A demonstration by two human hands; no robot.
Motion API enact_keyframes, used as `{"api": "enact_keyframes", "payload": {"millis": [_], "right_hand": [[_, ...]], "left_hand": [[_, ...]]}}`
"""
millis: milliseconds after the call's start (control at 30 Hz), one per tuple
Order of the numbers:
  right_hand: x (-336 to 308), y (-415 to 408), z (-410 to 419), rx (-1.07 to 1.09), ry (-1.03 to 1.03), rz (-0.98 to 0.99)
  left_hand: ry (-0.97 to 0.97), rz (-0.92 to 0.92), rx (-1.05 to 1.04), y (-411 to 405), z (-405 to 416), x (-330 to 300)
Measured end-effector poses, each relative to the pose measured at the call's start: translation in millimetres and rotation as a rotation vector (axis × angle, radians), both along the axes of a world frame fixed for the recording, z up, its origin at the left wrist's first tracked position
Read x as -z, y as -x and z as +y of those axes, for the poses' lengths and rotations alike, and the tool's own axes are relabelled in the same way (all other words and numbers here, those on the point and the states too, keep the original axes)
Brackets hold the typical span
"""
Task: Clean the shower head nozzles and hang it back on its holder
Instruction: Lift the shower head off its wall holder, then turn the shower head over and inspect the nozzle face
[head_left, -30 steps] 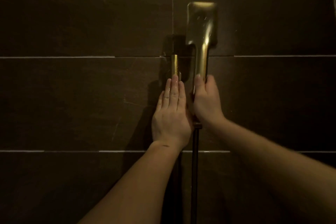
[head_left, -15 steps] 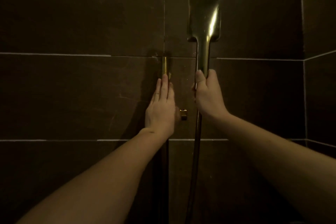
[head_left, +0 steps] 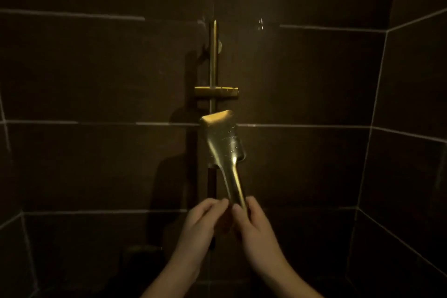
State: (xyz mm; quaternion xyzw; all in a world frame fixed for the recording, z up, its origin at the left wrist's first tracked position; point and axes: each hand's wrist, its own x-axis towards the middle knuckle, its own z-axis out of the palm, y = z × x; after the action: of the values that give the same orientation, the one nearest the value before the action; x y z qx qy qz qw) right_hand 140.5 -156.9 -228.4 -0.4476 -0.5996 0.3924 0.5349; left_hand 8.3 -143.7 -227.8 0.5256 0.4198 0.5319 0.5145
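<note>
- Head view, dim and yellowish: shows a corner of dark tiled wall (head_left: 96,75) with pale grout lines.
- Brass-coloured shower head (head_left: 223,143) held out in front of the wall, off its holder, rectangular head up and tilted a little to the left, handle running down and to the right into the hands.
- Face of the head turned toward the camera — faint rows of small specks visible on it; too dark to tell more.
- Right hand (head_left: 251,222) wrapped round the lower end of the handle, fingers curled, thumb up along the metal.
- Left hand (head_left: 203,220) just beside the right, fingers bent inward, tips meeting the handle near the right thumb; seems to pinch it, though blur hides the exact contact.
- Both forearms rising from the bottom edge, converging toward the handle.
- Holder (head_left: 216,91) — a short horizontal brass bracket — sitting on the vertical slide rail (head_left: 213,55), above the shower head and apart from it, with nothing hung in it.
- Rail fixed to the wall near its top end, passing down behind the shower head and lost in shadow lower down.
- Hose not made out below the hands.
</note>
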Motion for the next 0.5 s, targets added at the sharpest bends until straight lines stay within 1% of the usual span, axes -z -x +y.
{"api": "enact_keyframes", "payload": {"millis": [100, 200, 267, 300, 367, 400, 500], "right_hand": [[55.6, 9.1, -24.2, -0.087, 0.109, -0.064], [107.4, 18.0, -45.5, -0.183, 0.214, -0.1], [136.0, 20.2, -58.1, -0.229, 0.288, -0.099], [150.0, 21.0, -63.9, -0.252, 0.337, -0.084], [174.9, 21.7, -77.3, -0.295, 0.467, 0.007], [186.9, 21.3, -83.2, -0.306, 0.537, 0.05], [220.4, 19.9, -98.3, -0.355, 0.708, 0.114]], "left_hand": [[0.192, -0.08, 0.022, 2.7, -20.7, 49.3], [0.263, -0.089, 0.008, 3.9, -38.7, 94.7], [0.307, -0.167, -0.082, 3.9, -45.9, 121.7], [0.348, -0.22, -0.135, 3.5, -47.4, 135.8], [0.446, -0.289, -0.19, 2.3, -51.6, 162.1], [0.488, -0.302, -0.193, 1.8, -54.1, 174.2], [0.553, -0.266, -0.192, 1.9, -61.9, 201.9]]}}
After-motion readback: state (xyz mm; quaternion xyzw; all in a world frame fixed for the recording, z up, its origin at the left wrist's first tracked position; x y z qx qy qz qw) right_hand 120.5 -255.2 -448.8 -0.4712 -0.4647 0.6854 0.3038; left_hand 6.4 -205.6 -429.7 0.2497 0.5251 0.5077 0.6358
